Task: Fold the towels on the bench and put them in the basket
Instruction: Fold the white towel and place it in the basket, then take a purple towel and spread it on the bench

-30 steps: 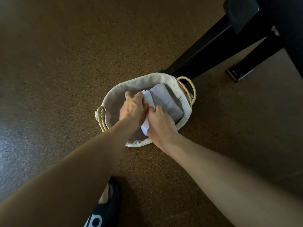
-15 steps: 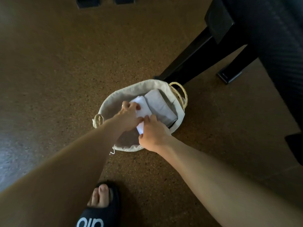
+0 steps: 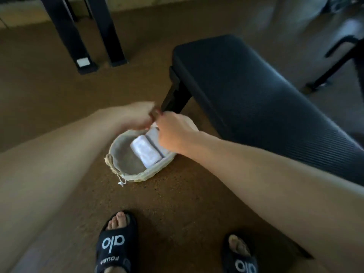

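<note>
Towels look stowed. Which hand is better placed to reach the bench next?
Probably right. The right hand is above the basket on the side nearest the bench; the left hand is farther away. Folded white towel already lies inside.

Both bare forearms reach forward and down from the lower corners of the head view and converge near the middle, the left arm coming in from the lower left, the right arm from the lower right. The left hand is blurred, back turned up, and its fingers are too smeared to tell whether they are curled or straight. The right hand lies just beside it, nearly touching at the knuckles, back of the hand facing up and fingers bent downward out of sight, so whether they hold anything cannot be told.
</note>
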A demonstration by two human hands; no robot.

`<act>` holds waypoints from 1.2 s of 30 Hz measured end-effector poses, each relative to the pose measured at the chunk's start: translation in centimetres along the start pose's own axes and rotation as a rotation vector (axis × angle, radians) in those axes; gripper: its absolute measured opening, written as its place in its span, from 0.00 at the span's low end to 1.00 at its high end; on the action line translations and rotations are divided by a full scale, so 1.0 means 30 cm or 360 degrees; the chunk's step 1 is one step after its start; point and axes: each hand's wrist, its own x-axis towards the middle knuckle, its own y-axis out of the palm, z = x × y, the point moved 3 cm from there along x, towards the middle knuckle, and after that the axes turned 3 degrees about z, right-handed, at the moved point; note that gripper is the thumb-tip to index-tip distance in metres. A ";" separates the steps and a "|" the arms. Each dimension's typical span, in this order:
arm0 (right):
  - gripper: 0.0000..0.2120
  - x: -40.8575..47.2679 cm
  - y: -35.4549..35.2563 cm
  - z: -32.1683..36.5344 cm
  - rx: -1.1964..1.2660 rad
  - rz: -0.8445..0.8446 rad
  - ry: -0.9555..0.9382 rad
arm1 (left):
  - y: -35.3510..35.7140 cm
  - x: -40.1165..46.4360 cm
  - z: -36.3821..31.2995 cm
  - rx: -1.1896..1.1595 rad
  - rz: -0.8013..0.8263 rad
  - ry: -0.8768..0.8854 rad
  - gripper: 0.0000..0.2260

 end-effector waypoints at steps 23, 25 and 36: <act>0.24 -1.691 -0.279 -0.769 0.0219 0.0782 0.1216 | 0.611 -0.757 -1.534 0.0702 0.0520 0.1017 0.31; 0.31 -1.726 -0.212 -0.762 0.0209 0.0812 0.1175 | 0.672 -0.758 -1.547 0.0747 0.0581 0.0974 0.27; 0.03 -1.790 -0.157 -0.827 0.0821 0.0085 0.1128 | 0.752 -0.705 -1.560 0.0266 0.0377 0.0863 0.13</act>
